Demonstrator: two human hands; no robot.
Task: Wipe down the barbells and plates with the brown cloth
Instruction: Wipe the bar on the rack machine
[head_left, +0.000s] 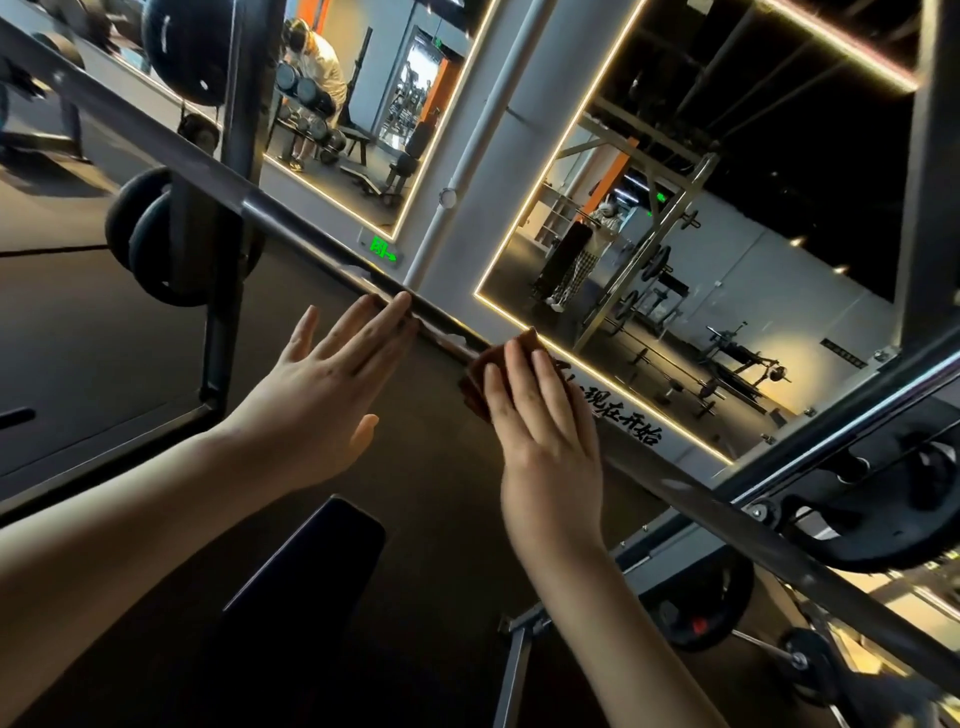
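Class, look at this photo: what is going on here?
A person in a gym is wiping a barbell lying across a rack. The right hand presses the folded brown cloth onto the bar with flat fingers. The left hand touches the bar with straight fingertips just beside it. At the left hang weight plates.

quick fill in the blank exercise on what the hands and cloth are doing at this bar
1. The right hand, fingers straight, presses a ____ cloth onto the barbell.
2. The left hand, fingers straight, touches the barbell and holds ____.
3. The weight plates hang on the rack to the ____ of both hands.
Missing words: brown; nothing; left
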